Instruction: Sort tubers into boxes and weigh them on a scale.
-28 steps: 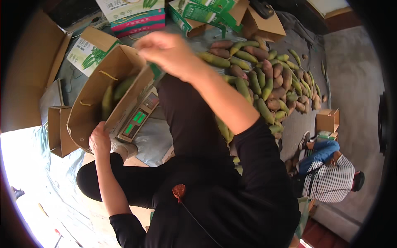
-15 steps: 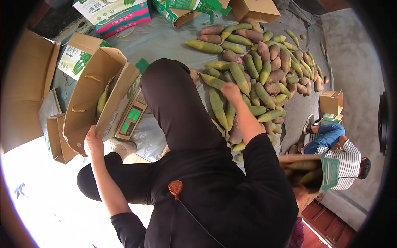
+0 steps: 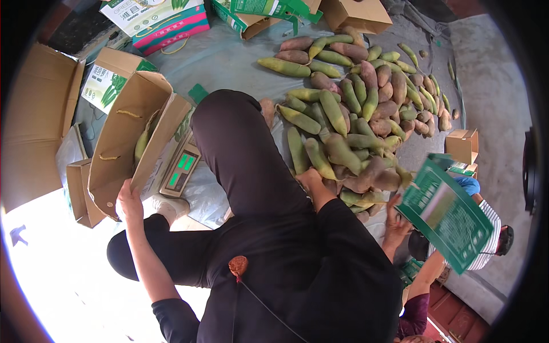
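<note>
My left hand (image 3: 130, 201) grips the near edge of an open cardboard box (image 3: 117, 151) with yellow cord handles. The box tilts on a scale (image 3: 182, 167) with green lit displays, and a green radish (image 3: 141, 143) lies inside. At the near side of a big vegetable pile, my right hand (image 3: 310, 179) has its fingers curled by the lower ends of green radishes (image 3: 297, 150); what they hold, if anything, is hidden. Brown-pink sweet potatoes (image 3: 379, 108) are mixed into the pile. Blurred vegetables lie where another person's hands (image 3: 394, 224) tip a green box (image 3: 446, 211).
More cartons stand at the far left, a pink and green gift box (image 3: 171, 28) among them. Open cartons (image 3: 357, 16) lie beyond the pile. A person in a striped shirt (image 3: 486, 228) sits at the right, near a small carton (image 3: 462, 146). Plastic sheeting (image 3: 229, 57) covers the floor.
My right hand has moved nearer to me along the pile. The other person's box has swung over the pile and tipped, adding radishes and sweet potatoes. My left hand stays on its box.
</note>
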{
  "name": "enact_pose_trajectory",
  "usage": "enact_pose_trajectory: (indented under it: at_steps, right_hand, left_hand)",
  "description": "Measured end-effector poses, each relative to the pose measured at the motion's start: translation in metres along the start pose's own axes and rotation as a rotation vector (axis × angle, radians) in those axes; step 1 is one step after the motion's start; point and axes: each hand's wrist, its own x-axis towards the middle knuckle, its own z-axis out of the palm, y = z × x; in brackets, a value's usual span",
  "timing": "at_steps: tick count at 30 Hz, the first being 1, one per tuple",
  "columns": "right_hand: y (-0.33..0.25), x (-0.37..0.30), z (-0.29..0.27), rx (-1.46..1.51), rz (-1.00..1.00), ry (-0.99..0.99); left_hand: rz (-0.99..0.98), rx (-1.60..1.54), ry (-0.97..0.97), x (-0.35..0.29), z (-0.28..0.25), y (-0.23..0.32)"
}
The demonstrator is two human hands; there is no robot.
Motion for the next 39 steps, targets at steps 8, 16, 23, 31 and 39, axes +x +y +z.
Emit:
enact_pose_trajectory:
  at_steps: [8,16,23,31,39]
  right_hand:
    - [-0.019,-0.021,-0.016,0.077,-0.033,-0.002]
    - [-0.005,-0.004,-0.016,0.665,-0.057,-0.532]
    - [-0.004,-0.018,-0.078,0.663,0.051,-0.794]
    - [-0.035,-0.061,-0.153,0.844,-0.177,-0.845]
    - [-0.139,-0.128,-0.244,0.911,-0.680,-0.659]
  left_hand:
    - [-0.043,0.034,-0.035,0.000,-0.009,0.010]
    - [-0.142,0.048,-0.080,0.003,-0.010,0.017]
    - [-0.130,0.094,-0.050,-0.003,-0.018,0.016]
    - [-0.082,0.061,-0.041,0.000,-0.015,0.013]
    - [-0.055,0.090,-0.017,0.000,-0.011,0.010]
